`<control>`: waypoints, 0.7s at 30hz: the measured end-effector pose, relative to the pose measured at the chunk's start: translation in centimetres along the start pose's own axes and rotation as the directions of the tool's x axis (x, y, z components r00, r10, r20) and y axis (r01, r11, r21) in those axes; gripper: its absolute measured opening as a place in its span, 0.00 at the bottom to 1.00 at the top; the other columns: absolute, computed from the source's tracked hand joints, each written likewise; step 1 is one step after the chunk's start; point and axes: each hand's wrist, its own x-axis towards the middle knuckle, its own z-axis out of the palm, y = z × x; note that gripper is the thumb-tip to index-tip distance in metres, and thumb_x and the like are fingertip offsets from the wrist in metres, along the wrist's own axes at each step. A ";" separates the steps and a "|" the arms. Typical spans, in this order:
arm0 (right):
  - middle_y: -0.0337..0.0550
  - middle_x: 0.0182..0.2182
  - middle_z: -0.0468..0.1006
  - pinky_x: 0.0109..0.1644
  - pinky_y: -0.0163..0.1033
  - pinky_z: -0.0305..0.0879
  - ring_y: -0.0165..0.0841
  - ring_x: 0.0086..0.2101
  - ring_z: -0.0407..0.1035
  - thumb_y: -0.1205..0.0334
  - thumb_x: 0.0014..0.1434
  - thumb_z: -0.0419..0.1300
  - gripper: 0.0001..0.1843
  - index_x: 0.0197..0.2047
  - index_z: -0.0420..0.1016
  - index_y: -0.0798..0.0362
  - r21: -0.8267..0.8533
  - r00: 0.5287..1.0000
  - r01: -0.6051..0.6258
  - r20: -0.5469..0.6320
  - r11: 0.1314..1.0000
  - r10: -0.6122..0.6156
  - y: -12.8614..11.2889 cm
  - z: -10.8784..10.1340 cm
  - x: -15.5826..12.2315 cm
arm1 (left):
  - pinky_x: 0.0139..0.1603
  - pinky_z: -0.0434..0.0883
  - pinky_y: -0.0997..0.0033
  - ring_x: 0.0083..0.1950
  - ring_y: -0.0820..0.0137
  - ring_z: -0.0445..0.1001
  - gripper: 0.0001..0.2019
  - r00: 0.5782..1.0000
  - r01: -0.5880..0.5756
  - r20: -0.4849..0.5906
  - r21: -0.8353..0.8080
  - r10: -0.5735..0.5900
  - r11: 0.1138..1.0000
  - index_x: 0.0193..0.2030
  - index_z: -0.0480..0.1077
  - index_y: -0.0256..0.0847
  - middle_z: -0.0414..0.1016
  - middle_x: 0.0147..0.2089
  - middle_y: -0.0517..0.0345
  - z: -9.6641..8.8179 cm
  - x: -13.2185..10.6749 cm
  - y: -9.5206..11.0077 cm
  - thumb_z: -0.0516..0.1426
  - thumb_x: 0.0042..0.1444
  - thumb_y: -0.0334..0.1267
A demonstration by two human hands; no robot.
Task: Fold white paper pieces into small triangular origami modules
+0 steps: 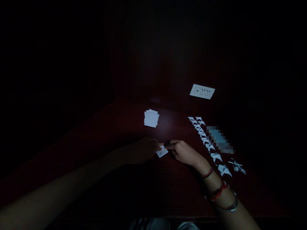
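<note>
On the dark table, a small folded piece of white paper lies between my two hands. My left hand holds it from the left, fingers pressed on its upper left part. From the right, my right hand reaches the paper's upper right edge with an extended index finger, the other fingers curled in. Their fingertips are close together, and the thumbs are hard to make out in the dim light. Beyond the hands sits a loose stack of square white paper sheets.
Folded white paper pieces run in a row along the right, with a shorter row beside its far end. Near them lie a pixelated flat object and a pile of thin paper strips. A white socket plate is at the back.
</note>
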 end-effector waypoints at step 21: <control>0.45 0.37 0.75 0.40 0.33 0.61 0.32 0.37 0.69 0.75 0.52 0.49 0.19 0.42 0.74 0.52 -0.101 0.996 0.005 0.087 0.995 0.004 -0.4 -0.9 -0.5 | 0.52 0.56 0.64 0.55 0.64 0.58 0.17 0.996 0.072 0.048 0.007 -0.073 0.997 0.53 0.59 0.38 0.59 0.58 0.54 -0.7 0.3 0.8 0.46 0.57 0.28</control>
